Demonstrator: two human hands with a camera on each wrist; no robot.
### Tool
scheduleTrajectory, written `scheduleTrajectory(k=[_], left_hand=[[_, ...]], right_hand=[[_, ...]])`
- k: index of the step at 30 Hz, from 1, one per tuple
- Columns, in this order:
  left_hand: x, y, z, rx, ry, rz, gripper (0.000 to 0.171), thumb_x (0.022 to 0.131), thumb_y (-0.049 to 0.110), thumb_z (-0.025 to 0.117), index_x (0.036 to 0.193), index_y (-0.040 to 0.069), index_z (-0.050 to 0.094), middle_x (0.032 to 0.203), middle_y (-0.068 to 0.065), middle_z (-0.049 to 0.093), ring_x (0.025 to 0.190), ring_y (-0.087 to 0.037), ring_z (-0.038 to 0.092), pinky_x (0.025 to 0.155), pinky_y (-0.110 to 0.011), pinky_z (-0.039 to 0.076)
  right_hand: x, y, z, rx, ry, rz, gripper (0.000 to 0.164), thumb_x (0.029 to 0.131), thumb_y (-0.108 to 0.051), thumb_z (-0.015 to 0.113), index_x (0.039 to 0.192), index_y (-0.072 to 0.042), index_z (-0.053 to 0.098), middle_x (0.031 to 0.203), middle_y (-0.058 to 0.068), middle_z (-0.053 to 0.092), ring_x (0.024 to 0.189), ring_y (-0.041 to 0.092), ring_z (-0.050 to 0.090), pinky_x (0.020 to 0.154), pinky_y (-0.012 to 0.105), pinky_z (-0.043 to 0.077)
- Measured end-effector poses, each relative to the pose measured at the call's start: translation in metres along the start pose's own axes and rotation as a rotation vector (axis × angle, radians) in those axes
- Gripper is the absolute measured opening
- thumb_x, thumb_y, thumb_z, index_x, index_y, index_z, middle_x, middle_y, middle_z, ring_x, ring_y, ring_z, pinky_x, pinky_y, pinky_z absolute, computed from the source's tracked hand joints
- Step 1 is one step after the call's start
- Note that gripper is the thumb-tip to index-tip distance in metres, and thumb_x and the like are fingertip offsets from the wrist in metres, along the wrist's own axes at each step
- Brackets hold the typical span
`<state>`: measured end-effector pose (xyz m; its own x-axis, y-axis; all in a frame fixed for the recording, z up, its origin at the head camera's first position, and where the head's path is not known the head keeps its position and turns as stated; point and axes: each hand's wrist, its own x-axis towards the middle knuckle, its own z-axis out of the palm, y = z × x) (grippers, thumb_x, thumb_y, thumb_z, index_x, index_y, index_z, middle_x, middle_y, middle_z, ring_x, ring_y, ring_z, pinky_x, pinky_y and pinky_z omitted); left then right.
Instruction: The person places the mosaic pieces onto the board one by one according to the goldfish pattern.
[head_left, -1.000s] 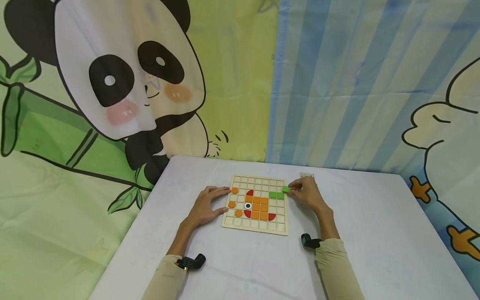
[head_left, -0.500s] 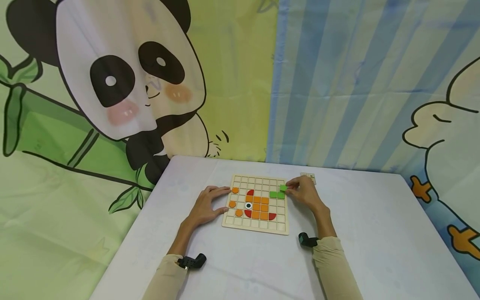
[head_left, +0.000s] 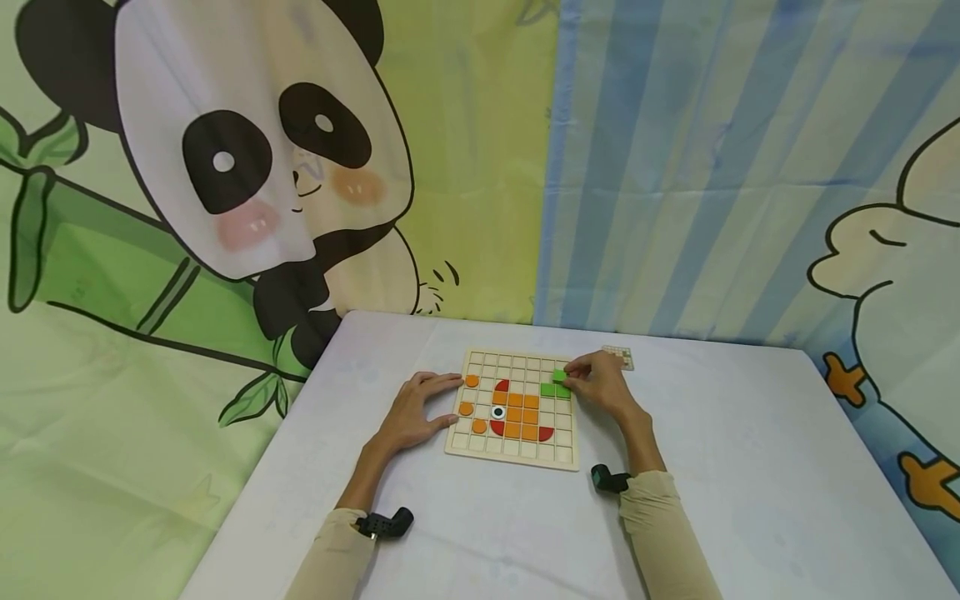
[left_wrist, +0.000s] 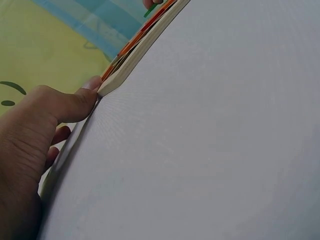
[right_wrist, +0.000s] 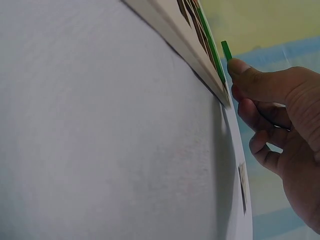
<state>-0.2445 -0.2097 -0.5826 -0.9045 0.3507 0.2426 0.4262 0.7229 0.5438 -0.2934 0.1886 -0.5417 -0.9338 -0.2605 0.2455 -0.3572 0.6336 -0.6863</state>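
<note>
A wooden grid board lies on the table. My left hand rests at its left edge, thumb and fingers spread; the left wrist view has the thumb at the board's corner. Between thumb and fingers my right hand pinches a green square tile, held above the board's upper right; its thin edge shows in the right wrist view. Below that tile, green tiles sit in the grid. Orange square tiles, red quarter-round tiles and an eye tile form a fish-like shape mid-board.
Orange round tiles lie along the board's left side. A small card printed with a grid lies behind the right hand. The white-covered table ends at a patterned cloth backdrop.
My right hand has moved left with the green tile, from beside the board's right edge to over the upper right cells. More of the card shows. The left hand stays in place.
</note>
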Motion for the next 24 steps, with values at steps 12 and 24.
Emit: scheduleTrajectory(k=[12,24], left_hand=[[0.001,-0.001,0.002,-0.003,0.001,-0.002,0.067,0.091,0.037,0.089,0.153,0.031,0.065,0.160,0.010,0.062,0.143,-0.027,0.052,0.118,-0.059,0.042],[0.001,-0.003,0.003,0.014,0.003,-0.012,0.068,0.091,0.038,0.089,0.153,0.033,0.065,0.160,0.010,0.062,0.144,-0.027,0.052,0.119,-0.059,0.043]], right_hand=[[0.006,-0.001,0.008,0.023,-0.049,0.004,0.017,0.090,-0.002,0.087,0.106,0.004,0.084,0.086,0.012,0.080,0.074,0.016,0.066,0.067,0.025,0.053],[0.009,-0.001,0.011,0.002,-0.040,-0.041,0.019,0.089,-0.004,0.089,0.105,0.004,0.085,0.085,0.011,0.080,0.074,0.015,0.068,0.068,0.028,0.055]])
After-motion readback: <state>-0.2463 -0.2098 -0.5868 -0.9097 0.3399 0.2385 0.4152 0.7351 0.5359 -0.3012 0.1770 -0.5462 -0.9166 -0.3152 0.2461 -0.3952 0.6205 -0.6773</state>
